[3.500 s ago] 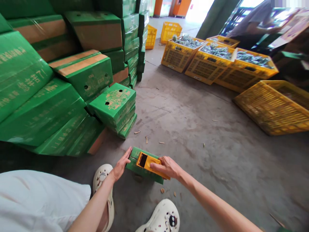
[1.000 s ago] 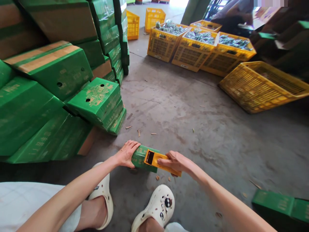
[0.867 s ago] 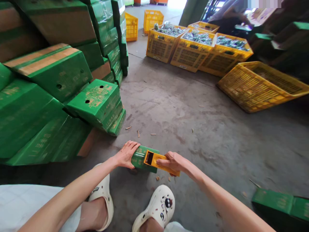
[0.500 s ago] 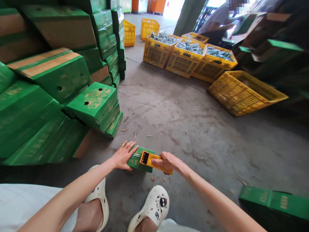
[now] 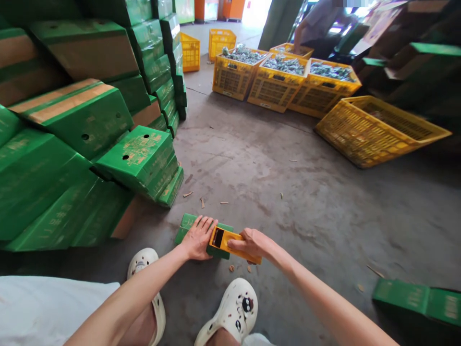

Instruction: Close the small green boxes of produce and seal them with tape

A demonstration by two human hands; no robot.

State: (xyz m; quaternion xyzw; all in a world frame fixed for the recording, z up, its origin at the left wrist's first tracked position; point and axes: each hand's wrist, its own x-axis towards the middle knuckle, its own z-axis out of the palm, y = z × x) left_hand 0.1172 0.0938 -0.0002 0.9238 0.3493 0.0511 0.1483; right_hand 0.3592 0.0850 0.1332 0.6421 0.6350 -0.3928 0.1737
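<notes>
Between my feet on the floor stands a small green carton (image 5: 185,225), seen from above. My left hand (image 5: 200,238) lies on its top with the fingers stretched out, covering the middle. My right hand (image 5: 252,244) is wrapped round a yellow hand tool (image 5: 234,244) with a dark rectangular opening at its left end. That end is over the carton's right part, close to my left fingertips. The tool's exact kind cannot be made out.
Green cartons (image 5: 135,151) are stacked on the left. Yellow crates (image 5: 277,86) full of small greyish pieces stand ahead, with a tilted yellow crate (image 5: 363,139) on the right. Another green carton (image 5: 399,295) sits at lower right. A person (image 5: 317,24) is beyond the crates.
My left hand has slid right along the carton toward the tool, uncovering the carton's left end. The person's arm now reaches down to a crate. The view has shifted slightly.
</notes>
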